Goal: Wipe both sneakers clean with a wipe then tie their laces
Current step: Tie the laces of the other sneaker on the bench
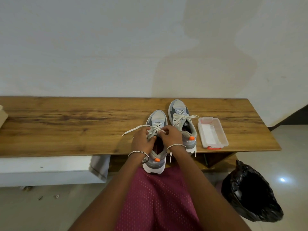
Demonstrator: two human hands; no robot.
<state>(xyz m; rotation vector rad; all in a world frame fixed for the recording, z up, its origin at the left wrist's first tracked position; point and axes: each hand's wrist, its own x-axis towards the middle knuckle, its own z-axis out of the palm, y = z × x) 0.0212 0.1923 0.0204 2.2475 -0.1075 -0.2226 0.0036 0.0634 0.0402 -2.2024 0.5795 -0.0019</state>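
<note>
— Where was the shoe you were working on?
— The near sneaker (157, 118) sat at the front edge of the tabletop (66, 124), toe toward the wall, heel hanging over that edge above my lap.
— And your hands?
— Both were closed on its lace (133, 130). My left grip (142, 141) had its fingers curled round one strand beside the tongue. My right grip (171, 136) pinched the other strand between thumb and fingertips, over the top eyelets. One loose end ran off leftward across the wood.
— So you were tying?
— I judged so. No wipe was in either hand, and the knot was forming but was not yet a bow.
— What would make that step go well?
— Both strands taut and even, I thought, so the crossing would sit snug on the tongue before any loop was made. The long left end wanted gathering in, or the bow would come out lopsided. With the heel off the edge, a hard pull toward me could have tipped the shoe, so sideways pulls seemed safer.
— And the other one?
— The second sneaker (181, 124) stood just to the right and farther back, its laces seemingly bowed. Beyond it, near the right edge, lay a clear box (212, 132) with something white inside. A black bin bag (251, 194) stood on the floor below.
</note>
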